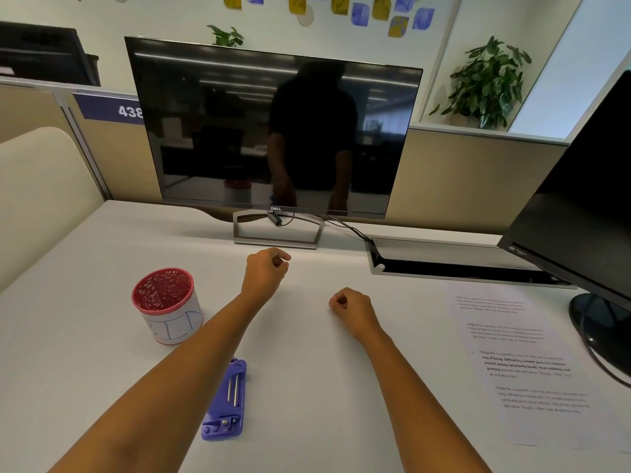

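Observation:
Both my arms reach out over a white desk (pixel 307 387). My left hand (pixel 264 269) hovers near the monitor stand with its fingers curled into a fist, holding nothing that I can see. My right hand (pixel 350 307) sits lower and to the right, also curled into a fist with nothing in it. A purple stapler-like tool (pixel 225 402) lies flat on the desk beside my left forearm. A red lattice cup (pixel 167 303) wrapped in white paper with blue lettering stands upright to the left.
A dark Dell monitor (pixel 273 131) stands at the back on a metal stand (pixel 278 230). A second black monitor (pixel 580 206) is at the right edge. A printed sheet (pixel 522 363) lies at the right. A cable tray slot (pixel 461 264) runs behind it.

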A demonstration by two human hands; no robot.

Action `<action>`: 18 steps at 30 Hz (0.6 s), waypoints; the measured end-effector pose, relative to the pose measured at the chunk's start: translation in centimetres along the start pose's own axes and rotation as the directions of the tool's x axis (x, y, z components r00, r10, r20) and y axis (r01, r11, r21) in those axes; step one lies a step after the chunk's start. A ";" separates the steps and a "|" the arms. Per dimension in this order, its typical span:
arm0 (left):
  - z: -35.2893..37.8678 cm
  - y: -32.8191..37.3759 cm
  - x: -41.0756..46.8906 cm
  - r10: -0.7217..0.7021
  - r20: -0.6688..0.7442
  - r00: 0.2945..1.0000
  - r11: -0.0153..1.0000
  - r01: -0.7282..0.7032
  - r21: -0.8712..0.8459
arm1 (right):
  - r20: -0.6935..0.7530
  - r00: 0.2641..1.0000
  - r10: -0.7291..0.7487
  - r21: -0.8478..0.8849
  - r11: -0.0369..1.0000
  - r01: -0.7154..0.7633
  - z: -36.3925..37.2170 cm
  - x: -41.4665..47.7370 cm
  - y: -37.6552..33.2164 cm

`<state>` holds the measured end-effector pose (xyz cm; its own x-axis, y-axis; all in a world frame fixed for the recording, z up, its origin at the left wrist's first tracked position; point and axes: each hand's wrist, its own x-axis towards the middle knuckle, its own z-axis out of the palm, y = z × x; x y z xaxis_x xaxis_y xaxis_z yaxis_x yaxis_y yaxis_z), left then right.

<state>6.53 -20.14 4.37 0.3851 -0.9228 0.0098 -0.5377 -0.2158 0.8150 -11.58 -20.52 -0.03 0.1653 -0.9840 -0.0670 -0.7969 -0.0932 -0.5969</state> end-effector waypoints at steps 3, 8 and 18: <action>0.0 0.0 -0.1 0.003 0.003 1.000 1.000 -0.003 -0.002 | -0.020 0.999 -0.025 -0.013 1.000 0.025 0.6 0.0 -0.2; 0.0 0.2 -0.3 0.006 0.008 1.000 1.000 -0.006 0.003 | -0.040 0.999 -0.036 -0.021 0.999 0.035 1.0 -0.1 -0.5; -0.1 0.8 -0.3 -0.005 0.004 1.000 1.000 0.005 -0.001 | 0.095 0.987 -0.128 -0.353 0.923 0.154 1.4 -0.5 -1.5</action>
<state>6.09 -19.94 5.06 0.3846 -0.9231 0.0032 -0.5352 -0.2202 0.8155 -9.64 -19.65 -0.23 0.3205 -0.9450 -0.0656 -0.9151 -0.2910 -0.2790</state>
